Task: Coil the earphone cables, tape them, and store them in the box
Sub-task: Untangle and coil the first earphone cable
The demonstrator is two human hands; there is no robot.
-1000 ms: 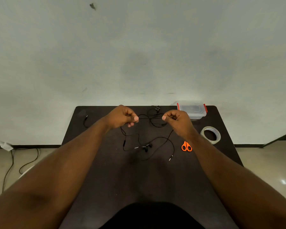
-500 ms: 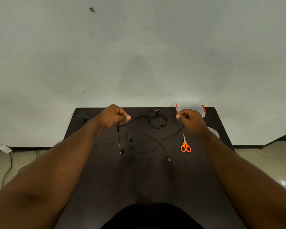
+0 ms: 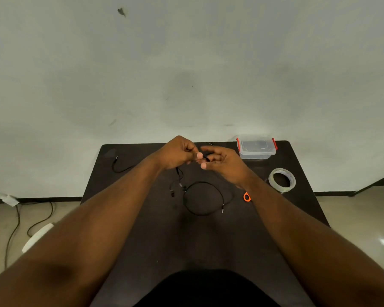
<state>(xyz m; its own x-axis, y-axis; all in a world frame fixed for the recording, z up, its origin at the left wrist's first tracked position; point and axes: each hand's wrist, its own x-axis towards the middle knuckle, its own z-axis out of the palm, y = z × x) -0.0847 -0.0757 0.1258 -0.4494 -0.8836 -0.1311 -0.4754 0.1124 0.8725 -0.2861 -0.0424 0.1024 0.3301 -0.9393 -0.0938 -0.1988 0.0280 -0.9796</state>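
My left hand [image 3: 178,152] and my right hand [image 3: 222,161] meet above the middle of the dark table [image 3: 208,240]. Both pinch a black earphone cable [image 3: 205,197], whose loose part hangs down and lies in a loop on the table with its plug near the front. A second black cable [image 3: 120,168] lies at the table's back left. The clear plastic box [image 3: 256,148] with red clips stands at the back right. A roll of clear tape [image 3: 282,180] lies in front of it.
Orange-handled scissors [image 3: 247,197] lie partly hidden under my right forearm. A pale wall rises just behind the table. Cables and a white object lie on the floor to the left.
My hands were wide apart with the cable stretched between them. They have come together at the centre. The slack cable now lies in a rounder loop.
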